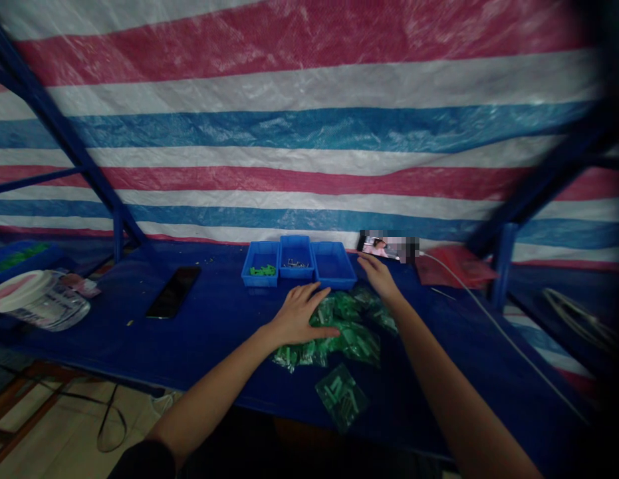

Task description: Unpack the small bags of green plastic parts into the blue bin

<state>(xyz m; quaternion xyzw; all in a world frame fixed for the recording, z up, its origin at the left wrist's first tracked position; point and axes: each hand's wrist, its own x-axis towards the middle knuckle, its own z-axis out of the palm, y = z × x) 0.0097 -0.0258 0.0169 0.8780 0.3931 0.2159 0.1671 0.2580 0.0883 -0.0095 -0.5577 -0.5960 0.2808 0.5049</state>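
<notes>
We find the left hand [300,316] spread over clear plastic bags of green pieces [358,340], near three blue plastic trays [334,271]; the right hand [379,278], fingers extended, grips nothing visible. We judge the bags light, pliable, slippery; edges suit pinching.

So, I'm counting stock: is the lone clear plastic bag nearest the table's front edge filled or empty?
Filled, at least partly: several pale green pieces show through the clear plastic bag. Whether it's sealed, I cannot tell.

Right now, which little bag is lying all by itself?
The clear bag near the front of the blue table: a bare strip separates it from the other bags, heaped around the left hand.
</notes>
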